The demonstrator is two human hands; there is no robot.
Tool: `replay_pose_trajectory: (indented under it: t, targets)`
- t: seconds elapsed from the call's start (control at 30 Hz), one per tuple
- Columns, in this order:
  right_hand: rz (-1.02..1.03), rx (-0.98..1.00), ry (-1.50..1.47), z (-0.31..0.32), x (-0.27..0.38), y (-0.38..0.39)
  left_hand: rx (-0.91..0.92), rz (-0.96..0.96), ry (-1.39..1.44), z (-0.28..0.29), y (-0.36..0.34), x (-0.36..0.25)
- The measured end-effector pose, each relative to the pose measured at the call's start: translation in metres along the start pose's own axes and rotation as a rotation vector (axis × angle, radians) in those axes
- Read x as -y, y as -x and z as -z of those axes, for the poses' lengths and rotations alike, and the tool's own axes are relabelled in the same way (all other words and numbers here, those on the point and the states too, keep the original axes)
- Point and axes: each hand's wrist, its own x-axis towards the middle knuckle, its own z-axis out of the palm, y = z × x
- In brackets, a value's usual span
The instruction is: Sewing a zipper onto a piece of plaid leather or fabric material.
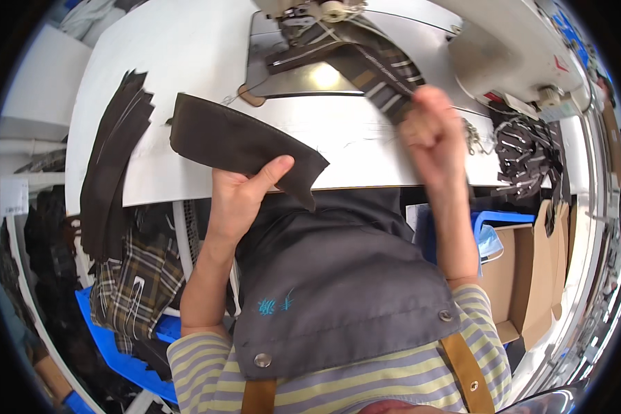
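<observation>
My left hand (248, 190) grips a dark brown fabric piece (234, 138) by its lower edge, thumb on top, held over the white table's front. My right hand (431, 134), blurred, has its fingers curled at the lower end of a plaid strip with a zipper (379, 72); whether it holds the strip is unclear. The strip runs up under the sewing machine's needle area (303, 17), over a steel plate (276, 79). A stack of dark cut pieces (110, 159) lies at the table's left.
The white table (152, 55) carries a machine body (504, 48) and a heap of zippered dark pieces (524, 152) at right. Below stand a blue bin with plaid fabric (138, 283) at left, and a cardboard box (531, 276) beside a blue container (504, 217) at right.
</observation>
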Motion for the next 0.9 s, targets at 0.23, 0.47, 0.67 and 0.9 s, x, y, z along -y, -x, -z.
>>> replay_pose_trajectory:
  t: [0.23,0.47,0.67,0.9]
  targets:
    - [0.203,0.014,0.267,0.018,0.007,0.005,-0.028,0.025,0.010,0.004,-0.003,-0.009]
    - [0.337,-0.231,1.054,0.045,0.086,0.019,-0.053,-0.029,0.102,0.011,-0.003,0.016]
    - [0.666,0.152,1.836,0.118,0.049,0.024,-0.074,0.085,0.250,-0.007,-0.005,0.010]
    - [0.447,-0.289,1.744,0.126,0.072,0.033,-0.002,0.080,0.240,-0.015,-0.001,0.010]
